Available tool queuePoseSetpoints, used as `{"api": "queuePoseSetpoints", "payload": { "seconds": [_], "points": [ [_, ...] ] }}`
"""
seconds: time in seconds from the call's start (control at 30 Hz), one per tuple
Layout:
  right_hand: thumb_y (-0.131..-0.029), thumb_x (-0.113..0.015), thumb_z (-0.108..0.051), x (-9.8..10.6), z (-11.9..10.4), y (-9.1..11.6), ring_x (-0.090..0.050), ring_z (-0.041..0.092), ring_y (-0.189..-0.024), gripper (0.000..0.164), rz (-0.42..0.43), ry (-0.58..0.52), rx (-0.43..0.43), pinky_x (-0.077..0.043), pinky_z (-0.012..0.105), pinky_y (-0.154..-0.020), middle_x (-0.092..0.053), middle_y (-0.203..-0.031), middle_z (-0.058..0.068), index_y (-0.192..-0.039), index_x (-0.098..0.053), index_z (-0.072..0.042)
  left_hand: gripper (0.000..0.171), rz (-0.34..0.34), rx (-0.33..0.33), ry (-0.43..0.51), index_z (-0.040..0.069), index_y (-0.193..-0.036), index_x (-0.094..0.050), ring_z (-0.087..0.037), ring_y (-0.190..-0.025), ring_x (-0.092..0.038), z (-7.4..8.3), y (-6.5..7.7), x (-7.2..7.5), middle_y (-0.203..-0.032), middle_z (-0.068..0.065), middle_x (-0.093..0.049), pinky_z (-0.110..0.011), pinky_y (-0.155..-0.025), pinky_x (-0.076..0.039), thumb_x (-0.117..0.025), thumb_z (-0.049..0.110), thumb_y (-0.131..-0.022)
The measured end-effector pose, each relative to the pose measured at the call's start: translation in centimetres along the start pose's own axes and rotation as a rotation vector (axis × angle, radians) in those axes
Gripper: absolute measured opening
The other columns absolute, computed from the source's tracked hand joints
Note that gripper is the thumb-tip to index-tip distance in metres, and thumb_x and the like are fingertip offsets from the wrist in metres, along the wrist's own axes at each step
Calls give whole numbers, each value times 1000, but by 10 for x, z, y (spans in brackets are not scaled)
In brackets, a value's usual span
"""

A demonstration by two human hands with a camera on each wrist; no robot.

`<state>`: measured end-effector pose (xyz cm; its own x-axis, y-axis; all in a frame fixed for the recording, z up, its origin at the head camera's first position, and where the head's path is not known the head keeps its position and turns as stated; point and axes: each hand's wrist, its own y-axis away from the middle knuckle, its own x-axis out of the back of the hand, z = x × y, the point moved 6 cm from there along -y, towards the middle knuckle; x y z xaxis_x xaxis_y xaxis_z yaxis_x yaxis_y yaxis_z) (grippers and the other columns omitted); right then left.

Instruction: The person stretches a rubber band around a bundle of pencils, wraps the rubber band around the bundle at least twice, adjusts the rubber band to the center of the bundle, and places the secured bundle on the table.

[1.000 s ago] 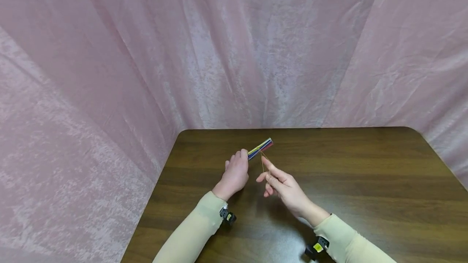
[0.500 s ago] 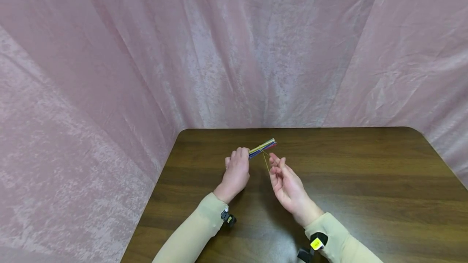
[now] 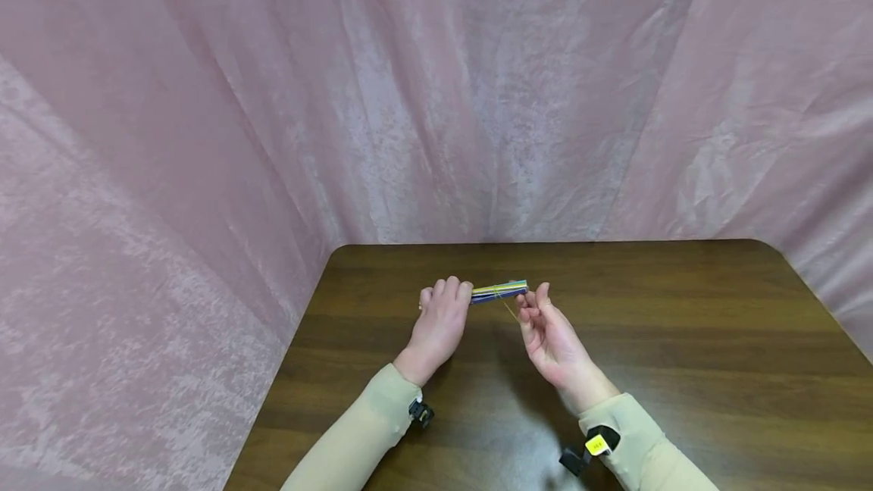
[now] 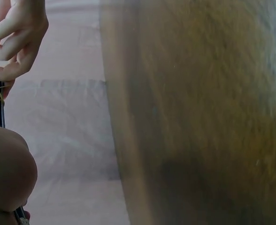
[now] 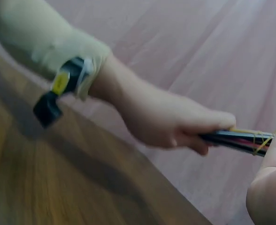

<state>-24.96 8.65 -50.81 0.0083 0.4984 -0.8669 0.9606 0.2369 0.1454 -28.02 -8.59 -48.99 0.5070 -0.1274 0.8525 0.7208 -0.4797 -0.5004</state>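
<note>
In the head view my left hand [image 3: 439, 324] grips a bundle of slim coloured pencils [image 3: 486, 294], held nearly level above the table. The far part of the bundle sticks out to the right of my fist. Thin yellow rubber band [image 3: 509, 310] loops go round it near that end, and one strand is drawn out to my right hand [image 3: 555, 343], whose fingers pinch it. Those fingertips are right at the bundle's end. Crossed turns of the rubber band [image 5: 261, 145] show in the right wrist view. My left fist hides the rest of the pencils.
A brown wooden table [image 3: 682, 339] lies under both hands, its far edge just beyond them. Pink velvety curtain [image 3: 436, 97] hangs behind and along the left side. Each sleeve carries a small black wrist camera [image 3: 592, 447].
The bundle has swung from a slant to nearly level, its free end lower and farther right. My right hand has turned palm up and shifted right, keeping the rubber band strand.
</note>
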Motion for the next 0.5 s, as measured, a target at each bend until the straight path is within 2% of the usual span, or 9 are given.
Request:
{"api": "queuePoseSetpoints", "payload": {
  "seconds": [0.1,0.27,0.37,0.5],
  "points": [
    [-106,-59,-42,6,-2,-2,-65,-1,-67,38,43,150,20,-51,7,-68,-67,-93,-3,-109,-75,-8,9,6,-30,-47,8,-113,-55,-27,-86,-48,0,1,0,-97,-7,-50,-42,-73,-37,-50,5,-105],
    [-110,-62,-30,18,-6,-8,-60,-1,-63,30,106,356,41,-53,12,-67,-62,-87,-6,-115,-79,-6,8,-13,-79,-147,11,-108,-53,-25,-83,-48,2,3,-3,-94,-5,-49,-40,-71,-36,-60,9,-104],
    [-109,-65,-23,22,-7,-11,-58,-1,-63,22,138,443,31,-54,15,-68,-61,-86,-6,-110,-79,-7,11,-26,-94,-172,11,-107,-53,-24,-84,-49,3,5,-5,-94,-5,-49,-39,-71,-37,-63,10,-104],
    [-107,-68,-22,22,-9,-16,-58,0,-62,16,157,533,7,-55,16,-67,-61,-82,-5,-98,-73,-9,12,-40,-101,-191,12,-109,-54,-24,-85,-49,3,4,-6,-94,-5,-49,-38,-72,-37,-65,10,-104]
  ]
}}
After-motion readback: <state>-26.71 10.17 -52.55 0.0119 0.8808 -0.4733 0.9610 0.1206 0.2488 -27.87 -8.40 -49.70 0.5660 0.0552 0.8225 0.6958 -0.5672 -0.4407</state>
